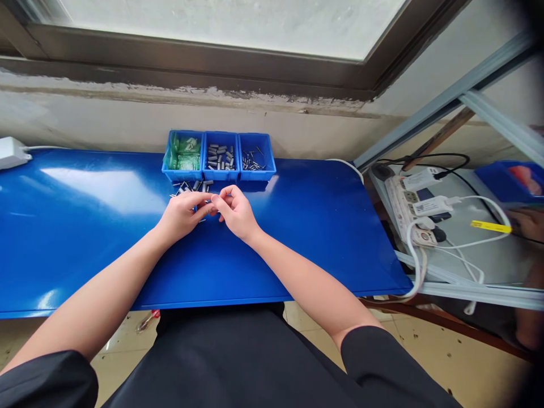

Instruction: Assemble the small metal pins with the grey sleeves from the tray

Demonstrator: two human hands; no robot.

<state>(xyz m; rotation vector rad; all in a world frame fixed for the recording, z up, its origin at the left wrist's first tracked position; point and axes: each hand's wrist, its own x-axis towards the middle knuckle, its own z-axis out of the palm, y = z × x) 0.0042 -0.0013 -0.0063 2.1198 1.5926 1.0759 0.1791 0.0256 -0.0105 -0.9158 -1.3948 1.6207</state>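
1. A glossy blue table (323, 249) spreads widest.
2. Three blue bins (221, 175) stand side by side along its far edge.
3. The left hand (183, 213) and right hand (238, 214) meet at the fingertips; whether they grip anything, I cannot tell.
4. Small metallic parts (196, 185) lie loose on the table just beyond the left hand.

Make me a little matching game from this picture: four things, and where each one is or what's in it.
Things:
1. Left box
2. Power strip
3. Loose little pieces
4. Middle box

Places and states:
A. Scattered on the table near the left hand
B. Holds short grey cylinders
C. Holds green plastic
D. On the shelf right of the table

Pairs: 1-C, 2-D, 3-A, 4-B
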